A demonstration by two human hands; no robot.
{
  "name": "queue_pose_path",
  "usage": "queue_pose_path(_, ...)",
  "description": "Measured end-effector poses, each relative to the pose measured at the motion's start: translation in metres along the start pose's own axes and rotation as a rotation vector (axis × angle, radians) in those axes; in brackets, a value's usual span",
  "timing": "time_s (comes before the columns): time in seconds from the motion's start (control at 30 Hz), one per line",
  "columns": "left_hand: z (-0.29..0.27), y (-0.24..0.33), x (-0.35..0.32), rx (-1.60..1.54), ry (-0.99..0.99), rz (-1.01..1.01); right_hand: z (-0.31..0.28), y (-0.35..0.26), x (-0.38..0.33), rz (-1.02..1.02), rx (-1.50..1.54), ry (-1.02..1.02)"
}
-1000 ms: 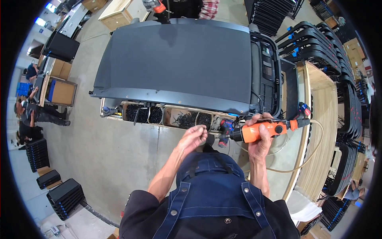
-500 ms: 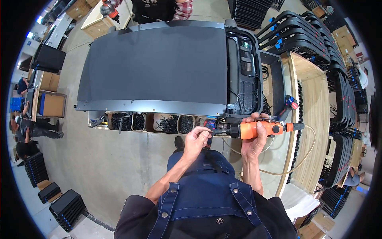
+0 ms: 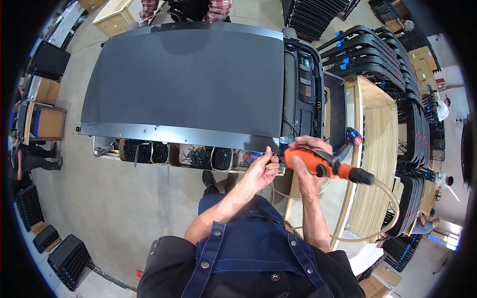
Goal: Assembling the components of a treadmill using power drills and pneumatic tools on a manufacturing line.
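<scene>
An orange air screwdriver (image 3: 318,161) with a black tail end and a pale hose is gripped by my right hand (image 3: 309,171), its nose pointing left and slightly up. At its nose my left hand (image 3: 262,171) is closed, thumb and fingers pinched at the edge of a silver side rail (image 3: 174,134). Whatever sits between those fingertips is too small to make out, and the bit is mostly hidden. The rail borders a large treadmill deck with a dark belt (image 3: 189,79). Right of the belt lies an uncovered black motor compartment (image 3: 305,94).
Bins of black screws (image 3: 198,156) line the near side under the deck. A wooden-topped bench (image 3: 375,179) stands right, with a red-and-blue tool (image 3: 356,137) beside it. Black frames (image 3: 367,54) are stacked behind. Across the deck stands a person in plaid sleeves (image 3: 217,9).
Both my hands and the screwdriver have moved to the rail's right end. The screwdriver now slants, its tail lower. The other person's orange tool has dropped out of sight.
</scene>
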State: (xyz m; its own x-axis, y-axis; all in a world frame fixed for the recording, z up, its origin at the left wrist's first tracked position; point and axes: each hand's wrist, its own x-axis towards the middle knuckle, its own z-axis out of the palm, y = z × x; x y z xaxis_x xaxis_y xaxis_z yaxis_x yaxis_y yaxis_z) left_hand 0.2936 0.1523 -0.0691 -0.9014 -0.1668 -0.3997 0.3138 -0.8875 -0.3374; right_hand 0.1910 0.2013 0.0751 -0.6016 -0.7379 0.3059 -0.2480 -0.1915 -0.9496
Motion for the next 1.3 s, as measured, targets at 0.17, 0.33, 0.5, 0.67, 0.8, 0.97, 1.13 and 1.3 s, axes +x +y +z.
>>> queue_pose_path(0.17,-0.004,-0.003,-0.018,0.299,0.097,0.104,0.019,0.002,0.025,-0.173,-0.092,-0.403)
queue_pose_path(0.33,-0.014,0.009,-0.057,0.644,0.011,0.120,0.034,0.008,0.030,-0.004,-0.008,-0.295)
queue_pose_path(0.5,-0.014,0.013,-0.087,0.790,-0.087,0.054,0.035,0.009,0.031,-0.011,0.048,-0.345)
queue_pose_path(0.67,0.004,0.011,-0.109,1.001,-0.202,-0.004,0.029,0.024,0.008,0.098,-0.127,-0.418)
queue_pose_path(0.8,-0.007,0.024,-0.128,1.085,-0.065,0.115,0.035,-0.012,0.000,-0.021,-0.279,-0.463)
queue_pose_path(0.97,-0.008,0.036,-0.145,1.062,0.137,0.343,0.016,-0.058,0.030,-0.176,0.039,-0.263)
queue_pose_path(1.13,-0.021,0.041,-0.140,1.005,0.198,0.452,0.009,-0.015,0.006,-0.005,0.076,-0.095)
queue_pose_path(1.3,-0.033,0.035,-0.146,0.956,0.171,0.375,0.008,-0.004,-0.010,-0.021,0.066,-0.029)
